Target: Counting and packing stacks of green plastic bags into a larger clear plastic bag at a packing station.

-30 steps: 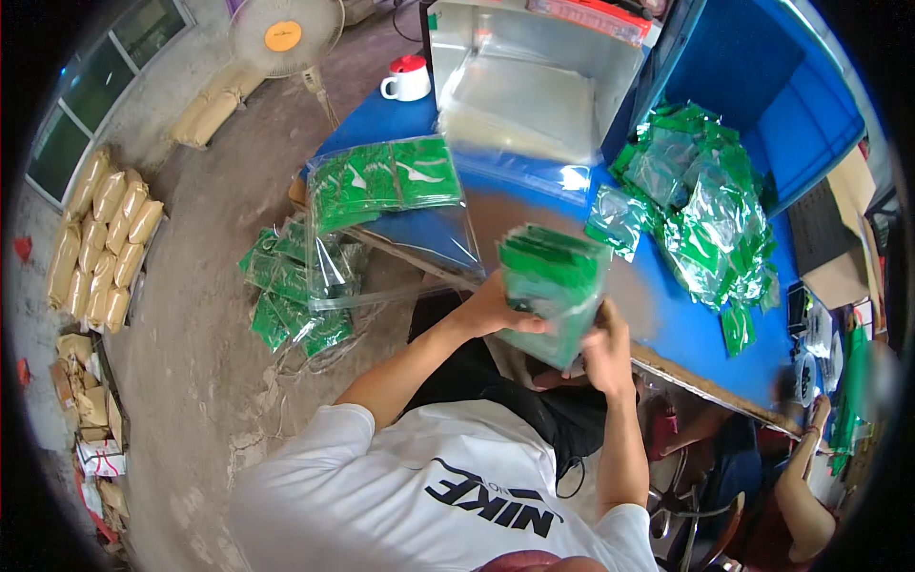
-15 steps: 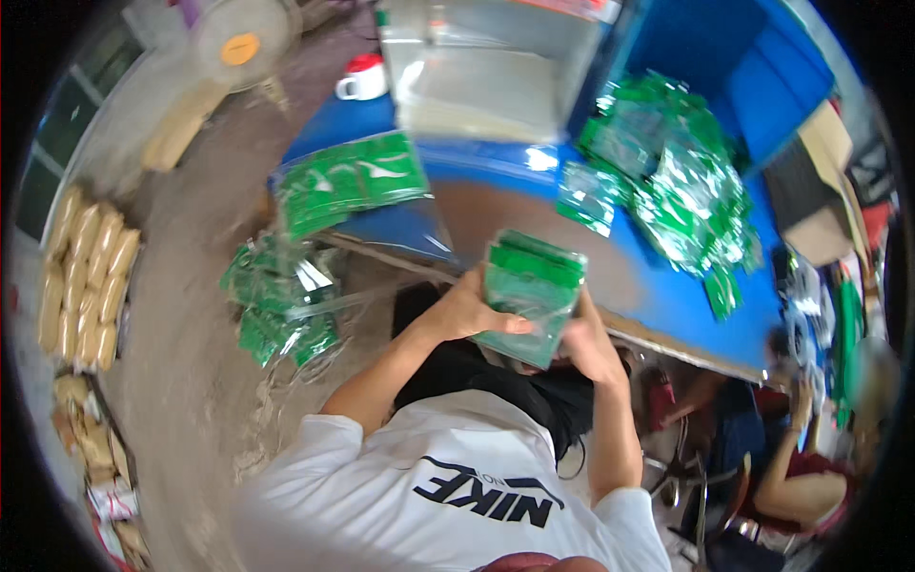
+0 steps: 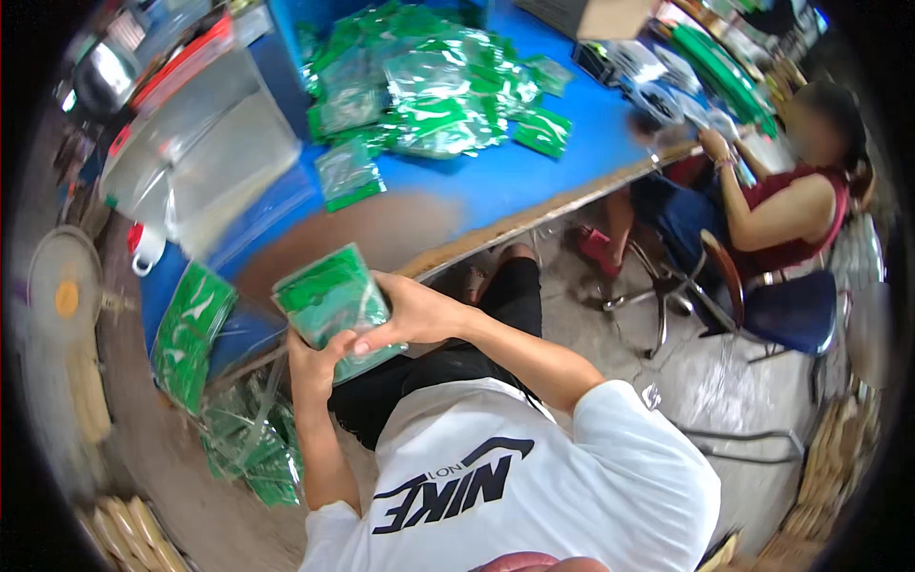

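A stack of green and clear plastic packets (image 3: pixel 335 296) is held between my two hands just off the table's front edge, above my lap. My left hand (image 3: pixel 315 360) grips its left lower side. From the right, my right hand (image 3: pixel 410 315) wraps the other side, its thumb lying across the front close to the left thumb. Beyond, a large heap of similar shiny packets (image 3: pixel 429 91) covers the far part of the blue table, and a single packet (image 3: pixel 349 174) lies at its near left edge. A flat green plastic bag (image 3: pixel 193 329) rests on the table's left end.
A clear box (image 3: pixel 205 157) and a white mug with red (image 3: pixel 146 250) stand at the table's left. More green packets in clear plastic (image 3: pixel 253 443) are below the left corner. To the right, a person (image 3: pixel 777 205) sits on a chair (image 3: pixel 791 310) by the table (image 3: pixel 534 205).
The view has swung to the right, bringing the seated person further in. Both hands still hold the stack, and my right hand has closed round its side with the thumb in front.
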The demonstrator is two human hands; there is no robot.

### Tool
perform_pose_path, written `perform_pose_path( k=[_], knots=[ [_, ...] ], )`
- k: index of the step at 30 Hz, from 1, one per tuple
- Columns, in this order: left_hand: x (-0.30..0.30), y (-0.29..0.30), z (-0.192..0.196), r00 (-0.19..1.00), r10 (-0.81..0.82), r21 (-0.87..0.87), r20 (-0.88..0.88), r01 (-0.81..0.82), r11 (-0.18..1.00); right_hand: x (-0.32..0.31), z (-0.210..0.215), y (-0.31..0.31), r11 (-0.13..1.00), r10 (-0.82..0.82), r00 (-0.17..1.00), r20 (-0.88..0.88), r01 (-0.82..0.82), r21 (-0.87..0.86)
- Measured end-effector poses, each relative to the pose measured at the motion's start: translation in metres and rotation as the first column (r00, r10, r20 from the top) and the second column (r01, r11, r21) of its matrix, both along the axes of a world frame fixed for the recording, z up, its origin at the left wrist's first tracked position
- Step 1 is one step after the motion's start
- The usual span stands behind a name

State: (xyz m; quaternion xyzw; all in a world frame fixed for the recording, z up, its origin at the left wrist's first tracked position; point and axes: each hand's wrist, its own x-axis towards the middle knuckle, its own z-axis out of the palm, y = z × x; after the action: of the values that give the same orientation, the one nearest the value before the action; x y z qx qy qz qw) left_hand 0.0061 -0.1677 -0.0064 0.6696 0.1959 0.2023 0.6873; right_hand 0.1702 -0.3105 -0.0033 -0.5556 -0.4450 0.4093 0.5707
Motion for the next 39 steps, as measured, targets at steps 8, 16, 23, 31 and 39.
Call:
perform_pose_path(
  k=[8, 16, 23, 31, 39],
  knots=[
    [0.024, -0.018, -0.019, 0.894, 0.254, -0.24, 0.369, -0.172, 0.955, -0.001, -0.003, -0.009, 0.94, -0.301, 0.926, -0.229, 0.328, 0.094],
    [0.034, -0.044, -0.031, 0.951, 0.23, -0.421, 0.209, -0.125, 0.898, -0.024, 0.011, -0.001, 0.908, -0.255, 0.607, -0.753, 0.417, 0.029],
    [0.01, 0.0, -0.018, 0.995, 0.056, 0.11, 0.084, -0.065, 0.992, 0.001, 0.042, -0.041, 0.631, -0.774, 0.338, 0.536, 0.488, 0.603],
    [0.013, -0.026, 0.036, 0.974, -0.096, 0.119, 0.206, 0.072, 0.99, 0.033, 0.027, -0.022, 0.999, -0.021, 0.93, 0.366, 0.01, 0.031],
    [0.014, -0.047, -0.008, 0.838, 0.454, 0.054, 0.303, -0.49, 0.87, -0.011, 0.02, 0.006, 0.996, -0.049, 0.995, 0.092, 0.055, -0.064]
  ],
)
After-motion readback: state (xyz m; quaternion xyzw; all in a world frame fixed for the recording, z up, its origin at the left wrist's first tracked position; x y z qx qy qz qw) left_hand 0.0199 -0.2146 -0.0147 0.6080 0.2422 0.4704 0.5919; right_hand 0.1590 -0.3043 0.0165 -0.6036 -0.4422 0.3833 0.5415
